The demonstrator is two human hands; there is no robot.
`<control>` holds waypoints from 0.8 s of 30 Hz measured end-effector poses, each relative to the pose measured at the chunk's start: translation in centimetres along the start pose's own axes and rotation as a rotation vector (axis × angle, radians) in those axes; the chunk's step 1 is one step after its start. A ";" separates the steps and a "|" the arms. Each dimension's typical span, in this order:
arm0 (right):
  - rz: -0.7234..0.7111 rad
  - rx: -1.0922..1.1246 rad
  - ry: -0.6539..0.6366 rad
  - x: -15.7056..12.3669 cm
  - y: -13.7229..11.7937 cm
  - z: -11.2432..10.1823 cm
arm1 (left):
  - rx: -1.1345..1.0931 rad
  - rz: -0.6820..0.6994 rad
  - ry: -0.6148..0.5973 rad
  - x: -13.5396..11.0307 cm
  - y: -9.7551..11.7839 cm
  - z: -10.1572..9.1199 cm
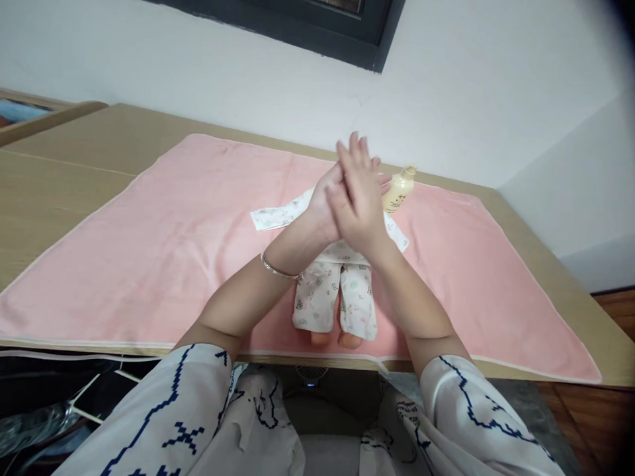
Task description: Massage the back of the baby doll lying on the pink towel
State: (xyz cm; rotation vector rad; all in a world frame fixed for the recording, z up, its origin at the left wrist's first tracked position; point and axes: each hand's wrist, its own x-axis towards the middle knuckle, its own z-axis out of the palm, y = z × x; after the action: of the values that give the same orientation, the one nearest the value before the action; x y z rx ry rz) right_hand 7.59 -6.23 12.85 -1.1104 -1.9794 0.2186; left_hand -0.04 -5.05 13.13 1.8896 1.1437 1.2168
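My left hand (322, 210) and my right hand (361, 201) are pressed palm against palm, fingers stretched out and slightly crossed. My right hand partly covers the left one. Below them a doll (350, 340) lies on its back, dressed in a white long-sleeved top (280, 215) and white trousers (316, 296) with small prints. My hands hide its head and most of its chest; its feet point towards me. Just beyond my right hand stands a pale yellow pump bottle (398, 192). No object shows between my palms.
A pink cloth (149, 264) with a white edge covers much of the wooden table (64, 178). Behind it rises a white wall (278, 79) with a dark window frame (317, 26). A small fan (311, 374) sits under the table's front edge.
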 end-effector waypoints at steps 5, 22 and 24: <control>0.174 0.013 0.235 1.7 3.6 0.8 | -0.197 0.047 -0.007 -1.5 2.6 -2.1; 0.010 0.343 -0.044 -3.6 -4.0 0.6 | -0.365 -0.033 0.128 -1.6 1.5 -2.1; 0.039 0.265 0.051 -2.1 -1.8 1.7 | -0.382 0.000 0.078 -2.8 2.5 -1.0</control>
State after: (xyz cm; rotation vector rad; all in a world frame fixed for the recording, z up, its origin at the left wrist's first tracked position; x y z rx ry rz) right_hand 5.73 -8.50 11.47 -0.9736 -1.8233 0.4556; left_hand -0.66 -8.68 14.50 1.5667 0.8740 1.4065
